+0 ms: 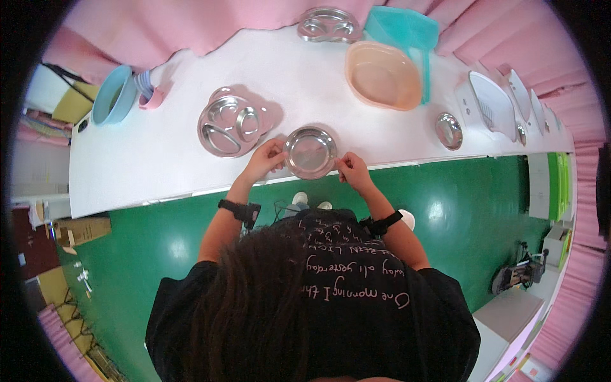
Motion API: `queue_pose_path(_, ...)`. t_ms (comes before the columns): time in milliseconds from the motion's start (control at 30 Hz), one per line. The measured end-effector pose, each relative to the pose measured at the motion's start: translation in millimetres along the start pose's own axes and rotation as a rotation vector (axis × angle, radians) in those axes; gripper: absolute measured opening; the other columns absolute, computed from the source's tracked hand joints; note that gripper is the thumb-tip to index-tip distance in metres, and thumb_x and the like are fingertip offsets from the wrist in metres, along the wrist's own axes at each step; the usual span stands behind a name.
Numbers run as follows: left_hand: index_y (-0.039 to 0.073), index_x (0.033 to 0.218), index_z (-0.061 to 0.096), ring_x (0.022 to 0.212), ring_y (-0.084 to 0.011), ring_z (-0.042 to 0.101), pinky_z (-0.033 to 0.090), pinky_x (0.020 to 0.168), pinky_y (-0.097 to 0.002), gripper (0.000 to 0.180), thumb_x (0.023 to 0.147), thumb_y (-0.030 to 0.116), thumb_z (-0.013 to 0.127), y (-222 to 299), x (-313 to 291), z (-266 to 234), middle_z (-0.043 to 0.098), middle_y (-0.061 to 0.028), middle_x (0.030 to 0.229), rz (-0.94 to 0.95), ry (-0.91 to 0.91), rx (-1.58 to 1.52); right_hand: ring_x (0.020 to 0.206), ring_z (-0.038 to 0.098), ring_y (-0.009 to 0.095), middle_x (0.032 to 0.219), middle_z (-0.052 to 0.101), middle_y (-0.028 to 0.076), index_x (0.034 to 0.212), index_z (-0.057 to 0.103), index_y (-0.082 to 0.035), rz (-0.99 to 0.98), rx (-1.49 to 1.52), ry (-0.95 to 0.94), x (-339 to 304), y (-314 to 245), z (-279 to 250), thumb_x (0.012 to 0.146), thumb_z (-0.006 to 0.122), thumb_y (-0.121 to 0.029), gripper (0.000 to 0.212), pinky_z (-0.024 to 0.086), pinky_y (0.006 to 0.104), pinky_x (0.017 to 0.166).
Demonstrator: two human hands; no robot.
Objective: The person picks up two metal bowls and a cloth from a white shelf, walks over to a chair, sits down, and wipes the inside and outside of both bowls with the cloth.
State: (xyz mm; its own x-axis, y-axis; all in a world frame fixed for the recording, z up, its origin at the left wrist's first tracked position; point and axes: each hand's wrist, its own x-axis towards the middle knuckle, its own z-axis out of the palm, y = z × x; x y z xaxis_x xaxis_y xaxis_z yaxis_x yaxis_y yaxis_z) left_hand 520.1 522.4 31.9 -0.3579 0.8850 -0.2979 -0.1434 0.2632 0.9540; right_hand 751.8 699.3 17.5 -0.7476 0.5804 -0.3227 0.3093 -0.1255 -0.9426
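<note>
A round stainless steel bowl [310, 151] is at the table's front edge, its open side facing up. My left hand [268, 159] grips its left rim with bent fingers. On the opposite side, my right hand [352, 170] pinches the lower right rim. Just left of the bowl lies a shiny steel divided plate [238, 137], shaped like an animal head with ears and several compartments. Whether the bowl touches the tabletop or is slightly raised, I cannot tell.
The white table [184, 169] also carries a peach basin [382, 76], a teal dustpan [401, 28], another divided steel plate [328, 27], a small steel bowl [449, 131] and a white plastic tray [491, 105]. At far left are a blue basin [114, 95] and a pink cup [151, 99].
</note>
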Motion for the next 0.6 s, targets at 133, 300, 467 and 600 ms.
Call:
queue_pose_path(133,0.009,0.101,0.051,0.059,-0.0065,0.054,0.039,0.046,-0.019,0.02,0.086,0.017,0.062,-7.1,4.5,-0.9,0.057,0.0014,0.073,-0.034,-0.011,0.012,0.045,0.048,0.011,0.056,0.051,0.003,0.078,0.048,-0.003,0.032,0.13,0.16,-0.4,-3.0,-26.4,0.09,0.058,-0.02,0.023,0.039,0.0252,0.04)
queue_pose_path(300,0.01,0.103,0.051,0.058,-0.0061,0.054,0.036,0.042,-0.0184,0.021,0.086,0.016,0.062,-11.2,4.3,-3.7,0.058,0.0025,0.072,-0.015,-0.025,-0.02,0.046,0.052,0.012,0.061,0.055,0.005,0.088,0.052,-0.002,0.039,0.253,0.655,-3.2,1.3,-112.6,0.09,0.057,-0.023,0.022,0.039,0.0256,0.04)
queue_pose_path(467,0.009,0.106,0.052,0.056,-0.0075,0.054,0.033,0.039,-0.0187,0.022,0.086,0.012,0.061,-11.4,4.9,-1.0,0.057,0.0029,0.073,-0.033,0.028,-0.008,0.054,0.061,0.019,0.077,0.061,0.01,0.101,0.046,-0.001,0.036,0.319,0.963,-16.5,3.5,-217.7,0.091,0.053,-0.022,0.024,0.041,0.0268,0.039)
queue_pose_path(600,0.009,0.104,0.053,0.056,-0.0075,0.055,0.033,0.039,-0.0178,0.021,0.084,0.01,0.06,-13.8,4.7,0.5,0.058,0.0016,0.075,-0.051,0.084,0.007,0.061,0.066,0.024,0.086,0.063,0.013,0.108,0.041,0.0,0.139,0.384,1.115,-10.9,11.8,-273.6,0.091,0.05,-0.018,0.027,0.042,0.028,0.039)
